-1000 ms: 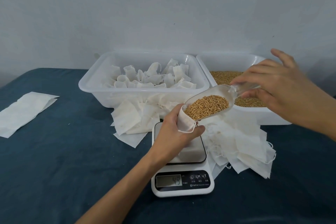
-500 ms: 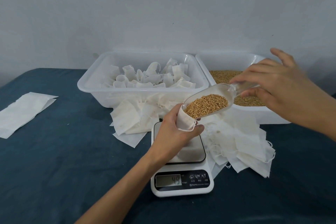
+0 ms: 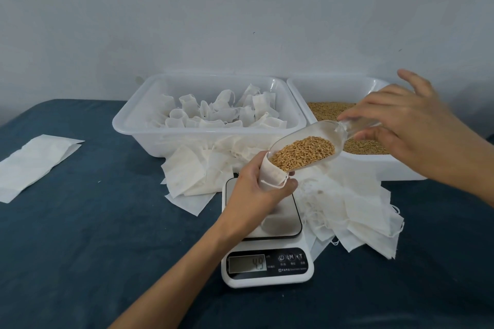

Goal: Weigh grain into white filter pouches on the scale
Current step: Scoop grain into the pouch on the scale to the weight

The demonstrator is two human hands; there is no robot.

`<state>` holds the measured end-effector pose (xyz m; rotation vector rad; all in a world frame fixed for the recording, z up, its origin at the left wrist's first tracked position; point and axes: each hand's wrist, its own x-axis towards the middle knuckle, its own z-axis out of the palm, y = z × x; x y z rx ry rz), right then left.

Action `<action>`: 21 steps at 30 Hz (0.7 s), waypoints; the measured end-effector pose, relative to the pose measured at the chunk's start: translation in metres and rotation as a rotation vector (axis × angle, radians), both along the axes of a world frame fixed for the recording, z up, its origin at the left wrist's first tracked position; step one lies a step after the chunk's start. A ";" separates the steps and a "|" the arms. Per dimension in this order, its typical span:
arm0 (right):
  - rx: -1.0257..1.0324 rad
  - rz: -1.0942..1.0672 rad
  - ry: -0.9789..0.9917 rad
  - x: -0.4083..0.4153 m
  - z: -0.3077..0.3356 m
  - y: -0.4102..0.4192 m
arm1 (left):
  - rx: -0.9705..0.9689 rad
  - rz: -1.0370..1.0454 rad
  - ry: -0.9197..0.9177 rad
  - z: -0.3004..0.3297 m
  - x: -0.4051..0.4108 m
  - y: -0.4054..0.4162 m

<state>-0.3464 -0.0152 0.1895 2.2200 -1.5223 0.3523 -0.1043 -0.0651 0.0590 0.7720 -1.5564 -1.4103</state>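
My left hand [image 3: 256, 195] grips a white filter pouch [image 3: 271, 176] with its mouth held open, standing on the steel plate of the white digital scale [image 3: 267, 262]. My right hand [image 3: 406, 125] pinches the handle of a clear plastic scoop [image 3: 318, 139] filled with golden grain [image 3: 303, 153]. The scoop's lip is tilted down into the pouch's mouth. My left hand hides most of the pouch's body. The display shows a blurred number.
A white tub [image 3: 139, 131] at the back holds several pouches. A second white tub [image 3: 379, 168] with loose grain sits to its right. Flat empty pouches [image 3: 355, 211] lie piled around the scale. A white sheet [image 3: 29, 165] lies at far left on the blue cloth.
Both hands and the scoop have stayed almost still, with the scoop's lip at the pouch's mouth. The reading on the scale's display has changed.
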 end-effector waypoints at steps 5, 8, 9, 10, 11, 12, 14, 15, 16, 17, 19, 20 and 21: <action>-0.009 -0.003 -0.006 -0.001 -0.001 -0.001 | 0.013 0.001 0.005 -0.001 0.000 0.000; -0.008 -0.009 -0.006 -0.001 -0.001 -0.001 | 0.020 0.001 0.009 -0.001 0.000 0.000; -0.005 -0.011 -0.003 -0.001 -0.001 -0.001 | 0.022 0.003 0.011 -0.001 -0.001 0.000; -0.003 -0.011 0.000 -0.001 -0.001 -0.001 | 0.023 0.004 0.013 -0.001 -0.001 0.000; -0.004 -0.010 0.004 -0.001 -0.001 -0.001 | 0.023 0.006 0.013 -0.001 -0.001 0.000; -0.005 -0.008 0.008 -0.001 -0.001 -0.001 | 0.023 0.008 0.014 -0.001 -0.001 0.000; -0.008 -0.009 0.010 -0.001 0.000 -0.001 | 0.030 0.006 0.013 -0.001 -0.001 0.000; -0.006 -0.014 0.007 -0.001 0.000 0.000 | 0.033 0.005 0.011 -0.001 0.000 0.000; -0.001 -0.022 0.003 -0.001 0.000 0.000 | 0.035 0.004 0.010 -0.001 0.000 0.000; 0.007 -0.027 0.002 -0.001 0.000 0.000 | 0.036 0.004 0.009 -0.001 0.000 0.000; 0.009 -0.025 0.005 0.000 0.000 0.000 | 0.039 0.003 0.006 -0.001 0.000 0.000; 0.008 -0.025 0.007 0.000 0.000 0.000 | 0.039 0.002 0.006 -0.001 0.000 0.000; 0.008 -0.025 0.007 0.000 0.000 -0.001 | 0.038 0.001 0.004 -0.001 0.000 0.000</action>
